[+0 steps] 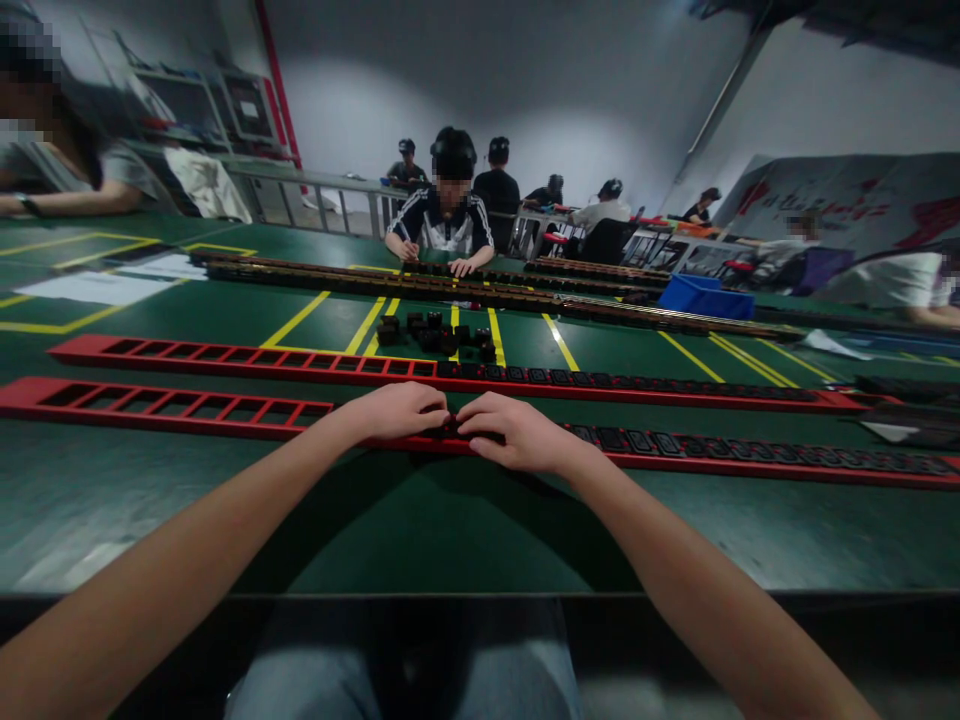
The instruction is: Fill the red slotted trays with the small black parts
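Note:
Two long red slotted frames lie side by side across the green table: a near frame and a far frame. Square black modules fill the right part of the near one; slots to the left are open. At the border between filled and open slots, my left hand and my right hand meet over the near frame. Their fingers are curled around a small black module, which is mostly hidden. Past the far frame lies a loose heap of black modules.
Long dark strips run across the table beyond the heap. A blue bin stands behind them at right. White papers lie at far left. Across the table sits a co-worker holding a pen; another person is at left.

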A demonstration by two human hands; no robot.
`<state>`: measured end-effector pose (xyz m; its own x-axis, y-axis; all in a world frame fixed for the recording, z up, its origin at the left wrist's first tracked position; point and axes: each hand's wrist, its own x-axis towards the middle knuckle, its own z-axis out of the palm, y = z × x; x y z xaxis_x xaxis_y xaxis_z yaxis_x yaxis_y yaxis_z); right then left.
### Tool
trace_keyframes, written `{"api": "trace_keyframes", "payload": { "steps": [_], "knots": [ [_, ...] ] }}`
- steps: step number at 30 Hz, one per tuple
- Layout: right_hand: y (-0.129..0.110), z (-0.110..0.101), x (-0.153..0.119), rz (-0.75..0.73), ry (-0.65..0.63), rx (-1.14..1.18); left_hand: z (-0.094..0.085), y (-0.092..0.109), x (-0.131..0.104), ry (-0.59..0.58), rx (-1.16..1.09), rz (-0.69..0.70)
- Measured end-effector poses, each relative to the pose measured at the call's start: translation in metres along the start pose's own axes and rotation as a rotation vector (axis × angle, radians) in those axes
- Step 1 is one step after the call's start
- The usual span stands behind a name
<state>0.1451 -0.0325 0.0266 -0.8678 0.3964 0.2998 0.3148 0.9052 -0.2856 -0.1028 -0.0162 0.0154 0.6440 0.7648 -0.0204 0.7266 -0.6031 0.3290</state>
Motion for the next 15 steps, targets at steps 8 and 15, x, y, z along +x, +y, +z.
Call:
{"api": "trace_keyframes", "payload": {
  "steps": [8,15],
  "knots": [
    [0.0015,-0.0038,-0.0008,0.010,-0.044,0.005,0.0001,-0.0014,0.0007,-0.018,-0.024,-0.008],
    [0.0053,0.0036,-0.0003,0.081,0.008,-0.099,0.0000,-0.0007,0.0008,-0.015,-0.017,-0.007]
  ]
}}
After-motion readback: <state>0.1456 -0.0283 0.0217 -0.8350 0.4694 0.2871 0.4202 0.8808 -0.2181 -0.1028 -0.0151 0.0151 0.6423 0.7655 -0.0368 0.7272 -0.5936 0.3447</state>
